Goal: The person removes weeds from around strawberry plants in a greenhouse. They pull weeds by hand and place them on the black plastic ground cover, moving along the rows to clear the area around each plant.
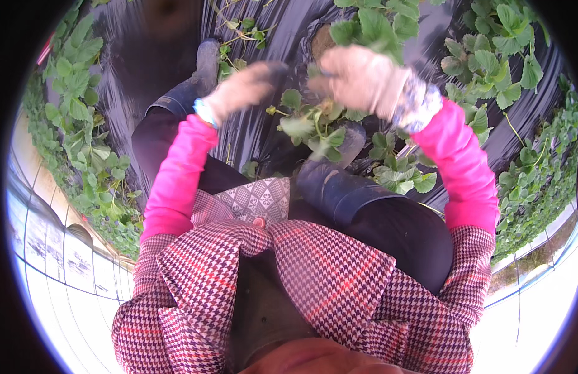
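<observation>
My left hand (244, 89), in a pale glove with dark fingertips, is above the black plastic mulch film (251, 135). It is blurred, and whether its fingers pinch anything is unclear. My right hand (359, 82), in a similar glove with a patterned cuff, hovers over leaves beside a planting hole with bare soil (322, 42). Its fingers curl toward the left hand, and their tips are too blurred to show a grip. Just below the hands is a strawberry plant (317, 126), partly blurred. A larger leafy plant (377, 28) stands beyond my right hand.
My dark boots, left (207, 61) and right (335, 182), flank the middle strip of film. Strawberry rows run along the left (79, 98) and right (504, 56). Trailing stems (242, 32) lie ahead. A small plant (401, 173) grows beside my right boot.
</observation>
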`<state>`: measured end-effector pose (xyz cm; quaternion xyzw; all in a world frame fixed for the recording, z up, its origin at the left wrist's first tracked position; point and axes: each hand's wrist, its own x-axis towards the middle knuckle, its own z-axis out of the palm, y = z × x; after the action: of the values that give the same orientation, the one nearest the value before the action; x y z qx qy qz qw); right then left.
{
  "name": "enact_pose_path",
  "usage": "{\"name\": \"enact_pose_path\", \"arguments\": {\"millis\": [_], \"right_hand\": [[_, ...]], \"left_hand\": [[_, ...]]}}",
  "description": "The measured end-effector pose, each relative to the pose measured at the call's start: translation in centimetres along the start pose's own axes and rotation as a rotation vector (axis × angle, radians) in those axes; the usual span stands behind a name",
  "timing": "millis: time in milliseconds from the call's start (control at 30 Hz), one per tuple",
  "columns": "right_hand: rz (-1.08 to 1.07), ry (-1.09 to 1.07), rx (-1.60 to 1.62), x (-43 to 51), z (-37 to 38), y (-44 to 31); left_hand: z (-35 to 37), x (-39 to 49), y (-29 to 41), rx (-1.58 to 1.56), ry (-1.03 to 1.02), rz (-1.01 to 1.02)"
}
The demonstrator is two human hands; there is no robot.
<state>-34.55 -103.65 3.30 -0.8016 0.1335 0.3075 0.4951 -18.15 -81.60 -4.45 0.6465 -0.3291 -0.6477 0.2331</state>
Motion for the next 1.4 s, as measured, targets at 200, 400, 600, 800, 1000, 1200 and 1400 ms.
{"name": "enact_pose_path", "arguments": {"millis": [200, 400, 600, 800, 1000, 1200, 1400], "right_hand": [[0.173, -0.015, 0.298, 3.5, -1.3, -2.1], [-0.215, 0.486, 0.484, 3.0, 0.0, -0.1], [-0.06, 0.566, 0.49, -0.8, -0.2, 0.8], [0.069, 0.758, 0.538, -5.3, -0.3, 2.1], [-0.188, 0.906, 0.826, -7.6, -1.7, 4.3], [-0.376, 1.065, 0.969, -6.6, -3.6, 8.2], [0.015, 1.206, 0.189, -2.0, -4.6, 10.3]], "left_hand": [[5.2, -1.4, 3.2, 0.071, -0.144, -0.124], [6.9, 1.6, 5.2, 0.126, -0.115, 0.14], [11.5, 5.7, 5.9, 0.19, -0.124, 0.114], [10.0, 6.8, 5.9, -0.306, -0.124, 0.827], [-0.9, 3.7, 11.9, -1.007, -0.232, 0.55], [-19.9, -3.1, 13.4, -0.523, 0.383, 0.65], [-23.9, -5.6, 13.8, 0.693, 0.748, -0.349]]}}
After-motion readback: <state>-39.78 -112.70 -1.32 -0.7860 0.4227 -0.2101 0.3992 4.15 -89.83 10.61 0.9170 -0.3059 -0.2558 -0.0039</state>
